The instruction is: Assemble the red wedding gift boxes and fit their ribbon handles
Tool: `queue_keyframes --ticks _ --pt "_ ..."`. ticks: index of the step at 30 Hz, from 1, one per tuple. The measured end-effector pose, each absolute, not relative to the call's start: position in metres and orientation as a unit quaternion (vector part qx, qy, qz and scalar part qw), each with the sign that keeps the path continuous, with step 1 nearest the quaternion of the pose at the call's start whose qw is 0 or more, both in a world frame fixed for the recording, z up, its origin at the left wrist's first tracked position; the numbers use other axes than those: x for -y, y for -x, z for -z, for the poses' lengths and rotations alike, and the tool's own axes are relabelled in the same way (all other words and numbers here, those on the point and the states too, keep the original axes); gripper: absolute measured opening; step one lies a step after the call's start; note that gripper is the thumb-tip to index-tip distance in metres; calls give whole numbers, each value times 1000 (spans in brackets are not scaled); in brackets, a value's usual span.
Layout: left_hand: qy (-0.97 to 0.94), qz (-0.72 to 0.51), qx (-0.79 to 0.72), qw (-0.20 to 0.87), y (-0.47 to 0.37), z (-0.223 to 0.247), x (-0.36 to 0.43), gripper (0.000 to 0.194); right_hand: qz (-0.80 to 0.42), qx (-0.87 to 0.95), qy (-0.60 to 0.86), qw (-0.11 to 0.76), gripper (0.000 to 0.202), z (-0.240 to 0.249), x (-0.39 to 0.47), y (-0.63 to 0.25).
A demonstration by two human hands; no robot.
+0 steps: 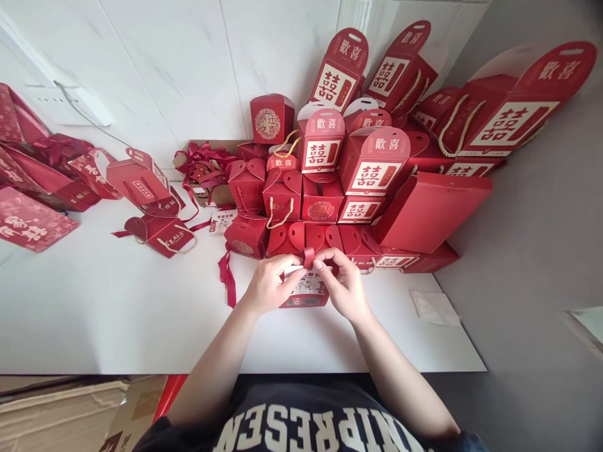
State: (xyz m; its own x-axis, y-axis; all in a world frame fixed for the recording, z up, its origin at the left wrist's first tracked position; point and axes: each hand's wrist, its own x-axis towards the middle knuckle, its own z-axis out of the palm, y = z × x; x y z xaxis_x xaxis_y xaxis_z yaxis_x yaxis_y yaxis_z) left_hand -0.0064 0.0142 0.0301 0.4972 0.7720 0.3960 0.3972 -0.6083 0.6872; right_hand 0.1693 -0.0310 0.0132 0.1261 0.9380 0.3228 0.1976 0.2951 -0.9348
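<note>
A small red gift box point(304, 302) with a white illustrated panel stands upright on the table in front of me. Over its top rises a loop of dark red ribbon point(308, 256). My left hand point(276, 285) is at the box's left upper edge, thumb and fingers closed on the ribbon beside the loop. From the right, my right hand point(346, 289) pinches the ribbon between thumb and index finger. The fingers partly cover the box top and the ribbon ends.
Behind my hands stand stacked red gift boxes point(374, 176), several with rope handles. A cardboard box of ribbons point(211, 196) sits at the back. More red boxes point(164, 235) lie left, and a white packet point(434, 307) right. A grey wall point(532, 251) borders the table's right side.
</note>
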Motion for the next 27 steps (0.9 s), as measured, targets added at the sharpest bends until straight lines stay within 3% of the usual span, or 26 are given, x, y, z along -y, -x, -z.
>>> queue_keyframes --ticks 27 --pt "-837 -316 -325 306 11 -26 -24 23 -331 624 482 519 19 0 29 -182"
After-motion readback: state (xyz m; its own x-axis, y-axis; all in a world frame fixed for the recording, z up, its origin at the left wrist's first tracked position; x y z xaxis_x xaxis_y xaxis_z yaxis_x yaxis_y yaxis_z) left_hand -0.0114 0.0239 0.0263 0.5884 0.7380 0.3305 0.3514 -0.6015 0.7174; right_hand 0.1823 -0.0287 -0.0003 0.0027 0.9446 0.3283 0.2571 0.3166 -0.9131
